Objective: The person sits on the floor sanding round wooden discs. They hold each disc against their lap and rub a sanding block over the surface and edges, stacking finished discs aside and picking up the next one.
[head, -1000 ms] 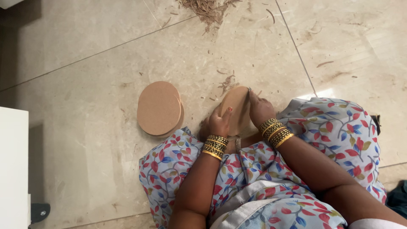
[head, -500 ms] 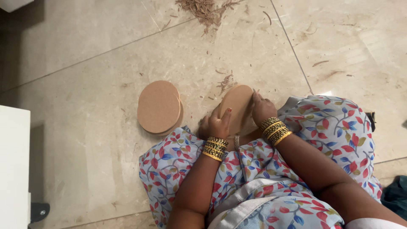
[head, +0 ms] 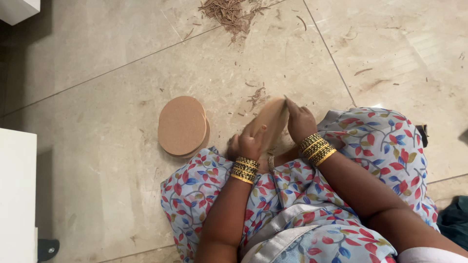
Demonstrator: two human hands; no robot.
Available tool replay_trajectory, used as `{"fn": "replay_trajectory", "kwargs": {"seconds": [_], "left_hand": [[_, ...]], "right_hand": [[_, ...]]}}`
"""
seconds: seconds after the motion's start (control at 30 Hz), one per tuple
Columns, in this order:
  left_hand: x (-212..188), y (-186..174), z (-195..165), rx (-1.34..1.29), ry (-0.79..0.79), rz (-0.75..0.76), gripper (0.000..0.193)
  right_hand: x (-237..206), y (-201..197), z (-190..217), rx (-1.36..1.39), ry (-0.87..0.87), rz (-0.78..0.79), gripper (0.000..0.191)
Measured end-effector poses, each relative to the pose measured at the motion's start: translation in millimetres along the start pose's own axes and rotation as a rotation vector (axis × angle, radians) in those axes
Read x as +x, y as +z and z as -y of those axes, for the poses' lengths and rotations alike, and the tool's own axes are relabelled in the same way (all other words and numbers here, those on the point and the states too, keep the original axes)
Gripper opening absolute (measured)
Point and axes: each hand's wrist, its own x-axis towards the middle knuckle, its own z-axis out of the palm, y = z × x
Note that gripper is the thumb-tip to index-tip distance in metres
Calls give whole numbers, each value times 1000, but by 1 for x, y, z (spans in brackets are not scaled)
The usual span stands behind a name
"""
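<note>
I sit on a marble floor in a floral garment. My left hand (head: 248, 142) grips the lower edge of a round tan disc (head: 271, 119), which stands tilted on its edge in front of my knees. My right hand (head: 301, 122) presses on the disc's upper right rim; whether it holds a small tool is hidden. Gold bangles ring both wrists. A small stack of similar flat round discs (head: 181, 125) lies on the floor just left of my left hand.
A pile of brown shavings (head: 233, 11) lies at the far top of the floor, with scattered bits (head: 256, 96) near the disc. A white cabinet edge (head: 17, 195) stands at the left, and a white corner (head: 19, 9) shows top left. Dark cloth (head: 456, 221) lies at right.
The disc has tipped from lying fairly flat to standing more on edge. My right hand has slid up along its rim. The stack has not moved.
</note>
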Motion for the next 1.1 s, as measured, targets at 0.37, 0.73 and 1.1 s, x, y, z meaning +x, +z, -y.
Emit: {"fn": "replay_trajectory", "kwargs": {"seconds": [0.37, 0.73, 1.1], "left_hand": [[-7, 11, 5, -175, 297, 92, 40], [-4, 21, 17, -170, 332, 112, 39], [1, 24, 32, -30, 237, 130, 42]], "right_hand": [[5, -22, 14, -16, 71, 74, 41], [-7, -13, 13, -102, 117, 10, 50], [-21, 0, 16, -208, -113, -69, 51]]}}
